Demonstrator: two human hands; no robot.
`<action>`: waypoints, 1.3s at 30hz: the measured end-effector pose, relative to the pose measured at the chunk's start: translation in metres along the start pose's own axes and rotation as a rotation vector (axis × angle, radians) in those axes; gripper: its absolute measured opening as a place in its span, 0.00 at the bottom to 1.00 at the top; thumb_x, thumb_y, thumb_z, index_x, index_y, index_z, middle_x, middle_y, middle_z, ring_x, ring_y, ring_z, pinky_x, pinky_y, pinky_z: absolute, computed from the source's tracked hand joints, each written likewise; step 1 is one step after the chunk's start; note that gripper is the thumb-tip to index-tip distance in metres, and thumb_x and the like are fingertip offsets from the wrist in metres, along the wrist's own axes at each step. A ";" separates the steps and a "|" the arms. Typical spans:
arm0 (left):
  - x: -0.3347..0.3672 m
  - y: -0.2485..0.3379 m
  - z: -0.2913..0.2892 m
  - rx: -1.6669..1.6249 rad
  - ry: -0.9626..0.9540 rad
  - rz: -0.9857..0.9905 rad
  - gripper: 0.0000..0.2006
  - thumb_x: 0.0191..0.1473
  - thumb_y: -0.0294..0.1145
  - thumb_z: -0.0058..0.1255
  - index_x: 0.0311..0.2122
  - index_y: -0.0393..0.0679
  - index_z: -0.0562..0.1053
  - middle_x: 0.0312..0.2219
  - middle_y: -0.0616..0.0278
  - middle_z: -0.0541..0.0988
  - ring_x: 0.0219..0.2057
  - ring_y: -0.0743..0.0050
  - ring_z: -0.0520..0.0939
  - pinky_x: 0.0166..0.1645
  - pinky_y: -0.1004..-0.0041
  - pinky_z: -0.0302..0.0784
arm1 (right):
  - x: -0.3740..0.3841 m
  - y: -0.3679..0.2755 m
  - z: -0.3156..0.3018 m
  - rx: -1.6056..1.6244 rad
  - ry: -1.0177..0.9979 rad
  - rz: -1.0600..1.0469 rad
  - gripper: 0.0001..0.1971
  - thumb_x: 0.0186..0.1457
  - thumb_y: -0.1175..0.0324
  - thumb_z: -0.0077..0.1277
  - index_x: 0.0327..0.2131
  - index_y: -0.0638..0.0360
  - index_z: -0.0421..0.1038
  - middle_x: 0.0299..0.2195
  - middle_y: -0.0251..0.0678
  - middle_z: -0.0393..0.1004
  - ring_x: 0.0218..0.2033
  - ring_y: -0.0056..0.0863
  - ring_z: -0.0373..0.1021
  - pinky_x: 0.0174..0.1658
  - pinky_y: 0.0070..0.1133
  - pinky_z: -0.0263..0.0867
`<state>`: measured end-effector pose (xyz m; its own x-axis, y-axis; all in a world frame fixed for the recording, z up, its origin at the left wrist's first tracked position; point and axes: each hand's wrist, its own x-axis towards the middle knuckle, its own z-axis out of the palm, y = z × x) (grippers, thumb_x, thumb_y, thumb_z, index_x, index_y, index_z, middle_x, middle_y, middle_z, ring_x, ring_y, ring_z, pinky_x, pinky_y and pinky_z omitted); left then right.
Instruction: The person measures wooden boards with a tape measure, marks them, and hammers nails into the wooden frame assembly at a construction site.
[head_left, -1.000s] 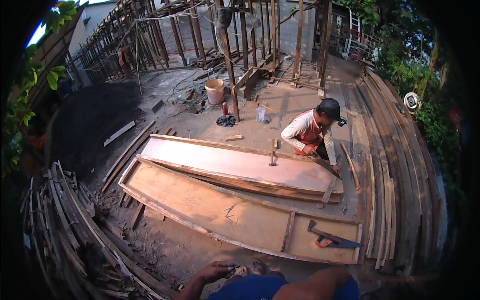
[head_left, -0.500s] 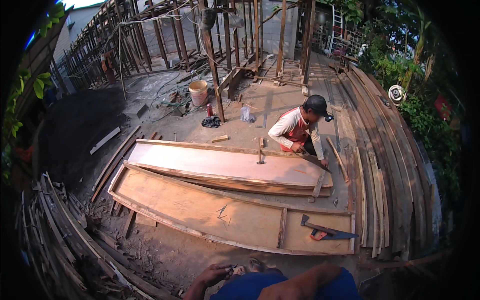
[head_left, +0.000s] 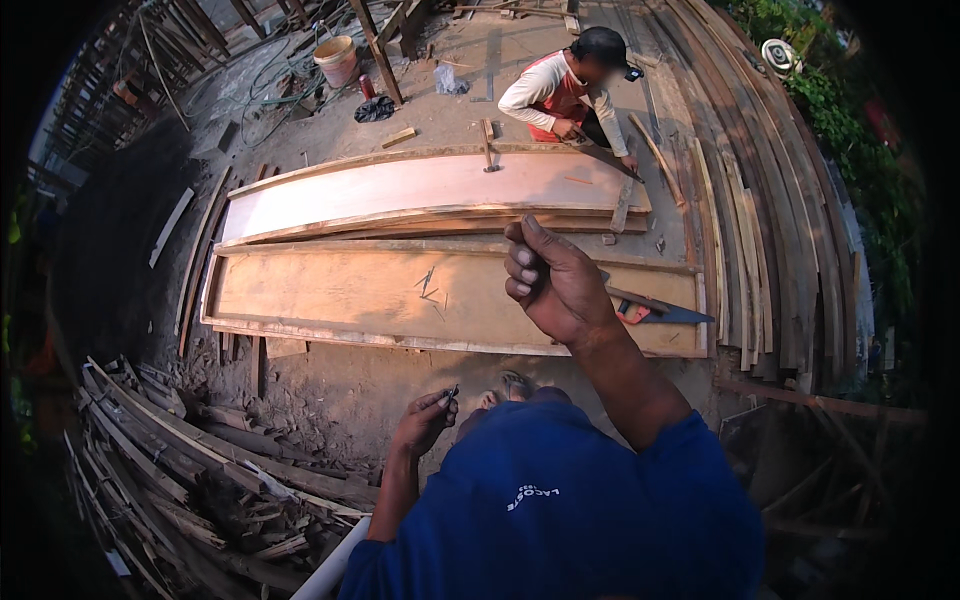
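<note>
My left hand (head_left: 426,418), low in front of my body, is closed in a pinch on a small dark piece (head_left: 453,392) with a thin tip, too small to name surely. My right hand (head_left: 562,285) is raised above the near wooden-framed panel (head_left: 340,285), its fingers curled in a loose fist; whether anything sits inside is hidden. Several loose nails (head_left: 428,285) lie on that panel. Partly behind my right forearm, a handsaw (head_left: 680,313) with a red-and-black handle rests at the panel's right end, beside a wooden-handled tool (head_left: 640,299) whose head is covered.
Beyond lies a second framed panel (head_left: 370,192) with a hammer (head_left: 490,155) on it. A co-worker (head_left: 570,90) crouches behind its right end, holding a saw (head_left: 607,160). Long planks (head_left: 760,180) line the right; scrap wood (head_left: 190,480) is heaped at lower left. A bucket (head_left: 336,65) stands farther back.
My right hand has risen from near my waist to above the near panel, fingers curled. The view has tilted downward. My left hand stays low and pinched.
</note>
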<state>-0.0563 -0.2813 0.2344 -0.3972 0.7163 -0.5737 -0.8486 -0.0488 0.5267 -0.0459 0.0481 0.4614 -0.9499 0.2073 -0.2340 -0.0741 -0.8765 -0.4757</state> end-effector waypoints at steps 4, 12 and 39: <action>0.005 -0.007 0.000 0.000 -0.006 0.020 0.13 0.63 0.28 0.53 0.51 0.35 0.74 0.36 0.59 0.81 0.34 0.73 0.80 0.42 0.73 0.76 | -0.003 -0.007 -0.014 -0.069 -0.005 -0.058 0.19 0.69 0.56 0.46 0.49 0.64 0.72 0.27 0.25 0.67 0.25 0.16 0.60 0.30 0.18 0.58; -0.010 -0.007 -0.016 -0.055 -0.118 0.019 0.19 0.61 0.24 0.50 0.57 0.37 0.70 0.43 0.59 0.79 0.45 0.70 0.79 0.50 0.70 0.74 | -0.007 0.022 -0.030 -0.232 0.070 -0.122 0.08 0.67 0.65 0.51 0.41 0.58 0.73 0.26 0.26 0.69 0.25 0.16 0.64 0.30 0.18 0.62; 0.010 -0.041 0.008 0.064 -0.078 -0.008 0.16 0.68 0.45 0.46 0.50 0.43 0.73 0.27 0.70 0.71 0.29 0.79 0.73 0.37 0.74 0.71 | -0.210 0.118 -0.436 -1.010 0.813 0.657 0.08 0.59 0.67 0.57 0.36 0.61 0.73 0.26 0.36 0.76 0.24 0.30 0.74 0.24 0.26 0.66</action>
<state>-0.0223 -0.2667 0.2119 -0.3599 0.7686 -0.5288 -0.8268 -0.0002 0.5625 0.2774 0.0904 0.0844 -0.2713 0.3815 -0.8836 0.8649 -0.3062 -0.3977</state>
